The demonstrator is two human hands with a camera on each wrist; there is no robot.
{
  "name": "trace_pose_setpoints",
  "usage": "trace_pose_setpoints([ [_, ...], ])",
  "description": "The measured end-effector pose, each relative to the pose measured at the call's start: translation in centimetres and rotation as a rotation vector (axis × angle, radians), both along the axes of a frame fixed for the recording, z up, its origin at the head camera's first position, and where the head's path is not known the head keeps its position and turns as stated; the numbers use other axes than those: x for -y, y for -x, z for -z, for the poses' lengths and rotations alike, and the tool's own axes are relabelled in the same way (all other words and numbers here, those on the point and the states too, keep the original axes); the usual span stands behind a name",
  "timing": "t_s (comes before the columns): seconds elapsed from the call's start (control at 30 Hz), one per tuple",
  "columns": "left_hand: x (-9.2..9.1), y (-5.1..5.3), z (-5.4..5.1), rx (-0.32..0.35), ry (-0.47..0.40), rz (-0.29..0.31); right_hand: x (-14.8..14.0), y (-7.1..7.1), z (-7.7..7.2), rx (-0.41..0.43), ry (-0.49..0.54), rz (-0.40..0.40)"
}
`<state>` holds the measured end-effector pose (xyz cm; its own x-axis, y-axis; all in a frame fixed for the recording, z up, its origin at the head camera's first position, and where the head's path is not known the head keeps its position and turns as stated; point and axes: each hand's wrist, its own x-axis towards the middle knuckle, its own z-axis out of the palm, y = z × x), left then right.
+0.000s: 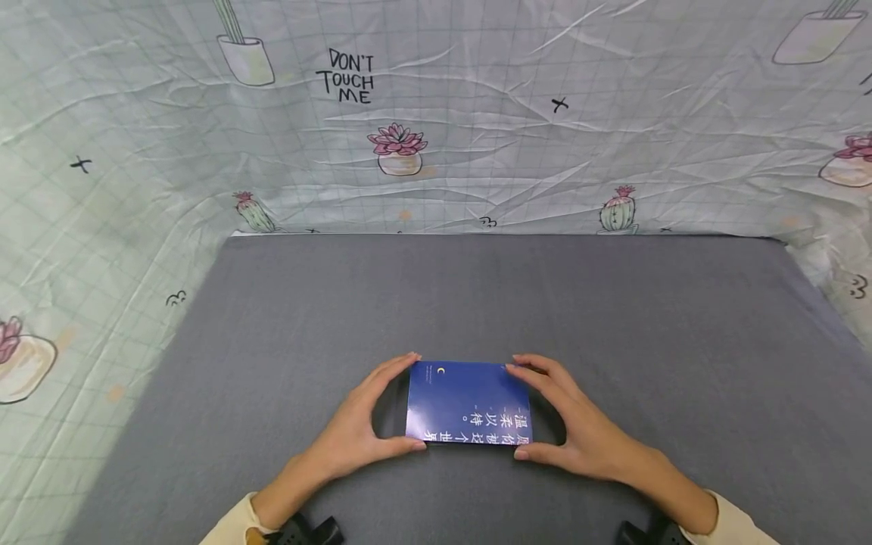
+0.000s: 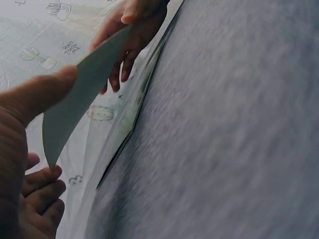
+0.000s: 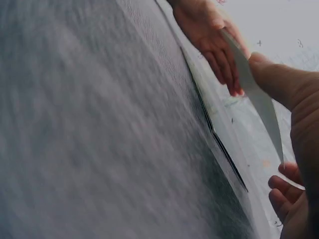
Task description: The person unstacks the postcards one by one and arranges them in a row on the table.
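A person's two bare hands hold a rectangular blue card (image 1: 463, 393) level in front of the body, over the near middle part of a grey table (image 1: 511, 303). The left hand (image 1: 357, 420) has the card's left end and the right hand (image 1: 575, 424) its right end. Each hand makes a wide C shape, its thumb at the near edge and its fingers reaching to the far edge, so the fingers are parted by the card's depth and pinch it between them; a gap shows between each palm and the card's short side. Both wrist views show the card raised clear of the table, its underside plain and pale; it seems slightly bowed, though those views are dim and soft.

The card's upper face has white Chinese characters (image 1: 500, 420) along its near right part, upside down to the wearer, and a small yellow crescent moon (image 1: 441, 371) near the far left corner. Cream sleeves (image 1: 235, 522) end at the wrists, with black devices (image 1: 309, 532) just beside them. Behind the table hangs a creased, pale checked cloth (image 1: 477, 53) printed with a pink succulent (image 1: 400, 151), cacti (image 1: 618, 212) and the words "DON'T TOUCH ME" (image 1: 350, 78)
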<state>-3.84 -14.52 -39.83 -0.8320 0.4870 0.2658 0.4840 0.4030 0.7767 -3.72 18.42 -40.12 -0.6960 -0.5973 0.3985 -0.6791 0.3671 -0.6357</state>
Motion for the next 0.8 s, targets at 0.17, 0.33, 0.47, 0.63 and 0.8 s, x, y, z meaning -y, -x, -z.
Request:
trace_pose_setpoints([
  [0.17, 0.6, 0.4, -0.8, -0.021, -0.042, 0.003, 0.1, 0.9, -0.8, -0.046, -0.001, -0.024],
  [0.33, 1.4, 1.1, -1.5, -0.075, -0.059, 0.028, 1.0, 1.7, -1.8, -0.096, -0.012, -0.039],
  [0.47, 2.3, 1.7, -2.3, -0.071, -0.038, 0.035, 1.8, 2.5, -2.5, -0.12, -0.016, -0.041],
  [0.63, 3.6, 2.4, -3.0, -0.061, 0.021, 0.027, 2.8, 3.5, -3.1, -0.118, -0.051, -0.031],
  [0.8, 5.2, 3.4, -3.7, -0.036, 0.089, 0.021, 4.2, 4.8, -3.4, -0.123, -0.065, -0.028],
])
